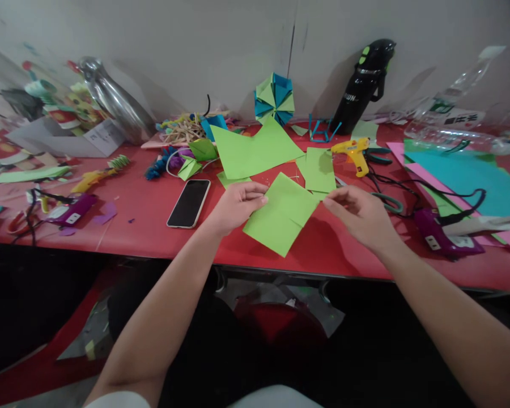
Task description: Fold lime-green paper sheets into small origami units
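On my feed I see one paper [276, 221], plain light green, four-cornered and close to square. I make out a faint crease running across its middle; otherwise it looks flat. I see it turned like a diamond, one corner aimed at the front edge of the worktop [127, 235] and just short of it. I cannot tell whether its underside touches the surface.

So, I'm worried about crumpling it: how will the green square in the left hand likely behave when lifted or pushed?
The green square looks thin, so it's probably light and easily nudged. It spreads nearly flat from the left hand, suggesting some stiffness. Faint lines on it may be creases, so it could bend there first.
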`<state>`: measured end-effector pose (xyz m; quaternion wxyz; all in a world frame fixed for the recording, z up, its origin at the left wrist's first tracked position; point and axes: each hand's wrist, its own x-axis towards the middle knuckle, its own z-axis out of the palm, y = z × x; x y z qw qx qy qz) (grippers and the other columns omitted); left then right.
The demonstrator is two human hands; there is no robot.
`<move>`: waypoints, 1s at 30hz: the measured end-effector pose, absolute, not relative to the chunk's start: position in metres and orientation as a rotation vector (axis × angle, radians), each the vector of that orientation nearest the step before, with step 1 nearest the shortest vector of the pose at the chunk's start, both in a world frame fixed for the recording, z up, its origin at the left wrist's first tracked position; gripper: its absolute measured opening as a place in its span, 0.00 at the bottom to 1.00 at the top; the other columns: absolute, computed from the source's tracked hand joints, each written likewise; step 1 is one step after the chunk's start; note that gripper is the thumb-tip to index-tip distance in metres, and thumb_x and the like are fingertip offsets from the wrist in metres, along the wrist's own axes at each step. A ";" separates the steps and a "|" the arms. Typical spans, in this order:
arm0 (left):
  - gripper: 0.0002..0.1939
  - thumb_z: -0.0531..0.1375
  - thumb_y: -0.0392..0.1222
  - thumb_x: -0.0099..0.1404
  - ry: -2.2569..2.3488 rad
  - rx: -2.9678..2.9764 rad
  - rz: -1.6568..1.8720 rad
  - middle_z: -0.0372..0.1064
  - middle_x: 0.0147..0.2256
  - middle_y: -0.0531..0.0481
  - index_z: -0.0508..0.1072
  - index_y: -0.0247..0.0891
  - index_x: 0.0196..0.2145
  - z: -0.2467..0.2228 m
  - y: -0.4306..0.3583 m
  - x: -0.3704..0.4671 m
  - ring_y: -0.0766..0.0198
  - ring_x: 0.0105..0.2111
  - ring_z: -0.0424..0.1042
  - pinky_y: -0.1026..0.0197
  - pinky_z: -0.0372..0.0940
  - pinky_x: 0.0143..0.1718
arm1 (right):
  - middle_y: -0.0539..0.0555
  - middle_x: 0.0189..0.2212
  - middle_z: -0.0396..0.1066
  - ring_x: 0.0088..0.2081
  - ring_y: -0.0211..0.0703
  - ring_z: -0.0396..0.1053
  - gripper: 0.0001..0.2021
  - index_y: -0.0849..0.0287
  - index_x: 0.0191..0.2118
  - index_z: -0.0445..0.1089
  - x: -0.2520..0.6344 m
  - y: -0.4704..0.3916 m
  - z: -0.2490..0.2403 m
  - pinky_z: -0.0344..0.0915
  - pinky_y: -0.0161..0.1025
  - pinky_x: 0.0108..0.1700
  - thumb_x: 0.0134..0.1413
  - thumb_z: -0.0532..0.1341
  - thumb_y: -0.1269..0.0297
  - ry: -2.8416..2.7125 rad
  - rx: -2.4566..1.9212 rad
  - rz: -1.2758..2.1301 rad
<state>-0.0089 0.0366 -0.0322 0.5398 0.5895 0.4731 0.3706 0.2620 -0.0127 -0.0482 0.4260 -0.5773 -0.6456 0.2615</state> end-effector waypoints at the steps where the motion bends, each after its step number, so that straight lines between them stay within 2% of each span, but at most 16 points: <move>1: 0.11 0.67 0.36 0.59 1.159 1.358 0.930 0.77 0.34 0.49 0.76 0.35 0.41 -0.036 0.036 -0.004 0.63 0.37 0.77 0.61 0.70 0.41 | 0.56 0.37 0.75 0.37 0.48 0.73 0.13 0.55 0.41 0.72 0.259 -0.015 -0.049 0.69 0.46 0.41 0.60 0.63 0.50 -1.613 -1.412 0.498; 4: 0.08 0.63 0.32 0.61 1.165 1.123 0.982 0.73 0.29 0.52 0.72 0.36 0.39 -0.044 0.031 0.012 0.67 0.29 0.74 0.64 0.69 0.33 | 0.61 0.48 0.74 0.51 0.56 0.71 0.18 0.54 0.51 0.70 0.245 -0.027 -0.050 0.66 0.54 0.55 0.58 0.65 0.52 -1.868 -1.249 0.114; 7: 0.07 0.60 0.30 0.63 1.087 0.935 0.937 0.69 0.25 0.56 0.68 0.38 0.38 -0.047 0.024 0.025 0.72 0.22 0.68 0.67 0.65 0.27 | 0.63 0.62 0.65 0.65 0.63 0.59 0.35 0.54 0.64 0.61 0.229 -0.039 -0.054 0.58 0.60 0.63 0.54 0.67 0.47 -2.305 -1.071 0.006; 8: 0.07 0.60 0.30 0.63 1.066 0.899 0.934 0.69 0.24 0.56 0.68 0.38 0.38 -0.047 0.022 0.028 0.72 0.22 0.68 0.67 0.66 0.28 | 0.63 0.65 0.62 0.67 0.63 0.56 0.35 0.54 0.66 0.58 0.225 -0.040 -0.057 0.55 0.61 0.65 0.56 0.66 0.50 -2.394 -1.054 -0.017; 10: 0.08 0.60 0.29 0.63 1.052 0.870 0.929 0.70 0.26 0.55 0.67 0.38 0.38 -0.047 0.020 0.030 0.71 0.23 0.70 0.66 0.68 0.31 | 0.60 0.67 0.60 0.69 0.59 0.54 0.30 0.54 0.67 0.58 0.220 -0.041 -0.061 0.53 0.59 0.66 0.62 0.63 0.59 -2.476 -1.060 -0.053; 12: 0.07 0.60 0.30 0.63 1.061 0.918 0.898 0.73 0.28 0.52 0.68 0.38 0.38 -0.047 0.019 0.030 0.69 0.26 0.73 0.64 0.71 0.33 | 0.58 0.64 0.65 0.65 0.56 0.61 0.24 0.53 0.64 0.62 0.220 -0.040 -0.064 0.58 0.57 0.63 0.64 0.58 0.68 -2.460 -1.086 -0.048; 15: 0.07 0.60 0.29 0.62 1.056 1.072 0.776 0.76 0.30 0.51 0.72 0.37 0.39 -0.049 0.018 0.028 0.67 0.28 0.77 0.61 0.73 0.36 | 0.57 0.49 0.77 0.50 0.53 0.74 0.16 0.53 0.55 0.70 0.225 -0.036 -0.064 0.67 0.52 0.52 0.65 0.55 0.70 -2.339 -1.124 0.072; 17: 0.10 0.59 0.28 0.62 1.041 1.128 0.684 0.77 0.30 0.50 0.74 0.36 0.40 -0.048 0.017 0.028 0.65 0.31 0.79 0.59 0.75 0.40 | 0.57 0.43 0.78 0.45 0.52 0.74 0.10 0.53 0.46 0.73 0.229 -0.034 -0.061 0.68 0.51 0.49 0.65 0.57 0.68 -2.211 -1.157 0.109; 20: 0.10 0.59 0.28 0.62 1.013 1.127 0.614 0.79 0.32 0.48 0.76 0.35 0.40 -0.044 0.017 0.026 0.62 0.33 0.81 0.59 0.76 0.41 | 0.60 0.47 0.73 0.50 0.56 0.71 0.03 0.54 0.37 0.73 0.234 -0.030 -0.056 0.65 0.54 0.53 0.61 0.62 0.64 -2.020 -1.222 0.094; 23: 0.10 0.59 0.29 0.63 0.969 1.146 0.585 0.79 0.33 0.46 0.77 0.34 0.40 -0.039 0.018 0.023 0.62 0.33 0.81 0.60 0.76 0.39 | 0.59 0.47 0.72 0.49 0.55 0.71 0.05 0.55 0.34 0.70 0.236 -0.028 -0.050 0.66 0.51 0.50 0.57 0.65 0.62 -1.890 -1.291 0.316; 27: 0.08 0.62 0.39 0.65 0.867 1.212 0.589 0.78 0.34 0.45 0.77 0.34 0.40 -0.038 0.018 0.020 0.60 0.33 0.80 0.59 0.75 0.37 | 0.52 0.31 0.71 0.34 0.47 0.70 0.09 0.54 0.32 0.68 0.236 -0.028 -0.046 0.66 0.44 0.37 0.56 0.66 0.57 -1.716 -1.409 0.690; 30: 0.18 0.68 0.44 0.61 0.788 1.422 0.684 0.78 0.41 0.44 0.77 0.35 0.46 -0.043 0.015 0.020 0.59 0.40 0.78 0.59 0.73 0.42 | 0.51 0.29 0.71 0.30 0.44 0.68 0.12 0.53 0.33 0.66 0.236 -0.028 -0.048 0.65 0.42 0.33 0.54 0.68 0.55 -1.541 -1.374 0.881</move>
